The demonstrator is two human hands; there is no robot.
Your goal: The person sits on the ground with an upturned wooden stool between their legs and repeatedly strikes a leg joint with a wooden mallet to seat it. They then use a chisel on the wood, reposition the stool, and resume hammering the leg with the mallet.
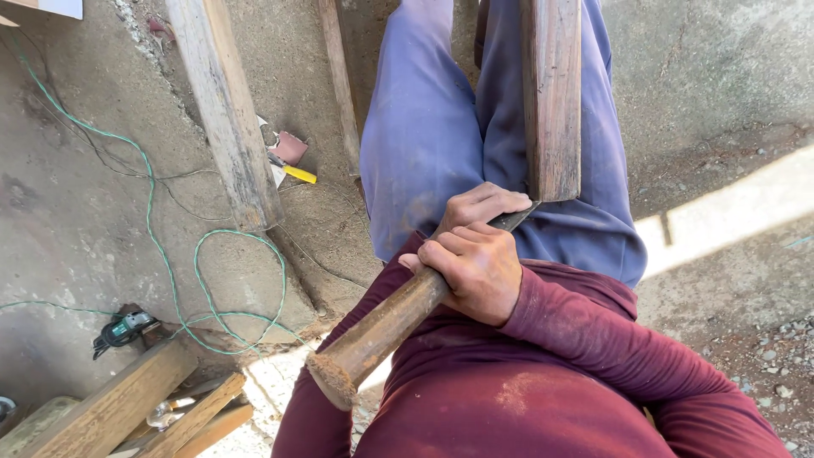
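A concrete floor [76,212] is seen under everything, grey and dusty, with gravel at the right edge. A person in blue trousers [424,127] and a dark red shirt [526,399] is seen from above. A thick wooden post [552,93] is held upright between the legs, and its lower end is just above the hands.

A chisel [398,314] with a long wooden handle is gripped by both hands. Its dark metal blade [515,219] is pressed against the lower end of the post, and the frayed butt of the handle points toward the lower left. The right hand [475,271] is closed fully around the handle, near the metal part. The left hand [483,206] is closed too, just above the right one, with its fingers wrapped over the blade end; the two hands are touching.

At the left, a grey wooden beam [225,110] is laid on the floor, and a thinner slat [341,85] is beside it. Several planks [127,407] are stacked in the lower left corner. A green cable [153,212] is looped across the floor, and a small green power tool [125,329] is lying near the planks. A yellow-handled tool [295,172] is placed beside the beam.
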